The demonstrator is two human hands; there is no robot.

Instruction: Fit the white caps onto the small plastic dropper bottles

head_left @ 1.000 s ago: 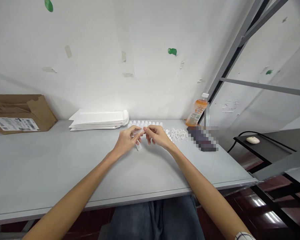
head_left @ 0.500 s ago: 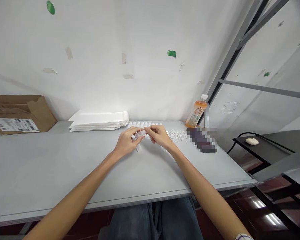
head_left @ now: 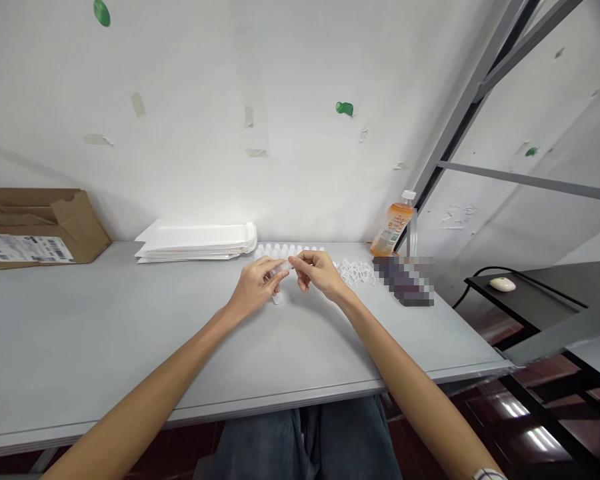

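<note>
My left hand (head_left: 254,285) is closed around a small translucent white plastic tube (head_left: 282,267), held just above the table with its end pointing right. At that end, the thumb and forefinger of my right hand (head_left: 321,273) are pinched together. Whatever sits between those fingertips is too small to make out. Below my left fingers, another translucent white piece (head_left: 276,299) shows in part. Rows of small white plastic bottles (head_left: 275,251) stand behind my hands, partly covered by them. Right of my right hand lies a loose pile of small white plastic pieces (head_left: 356,272).
A stack of white envelopes (head_left: 195,241) lies against the wall, with an open cardboard box (head_left: 45,227) at far left. An orange drink bottle (head_left: 393,225) and a blurred dark object (head_left: 405,281) are at the right on the grey table (head_left: 130,333). Metal bars rise beyond.
My left fingers have curled further over the tube, hiding more of it and of the piece below. My right hand stays at the tube's end, its lower fingers slightly shifted.
</note>
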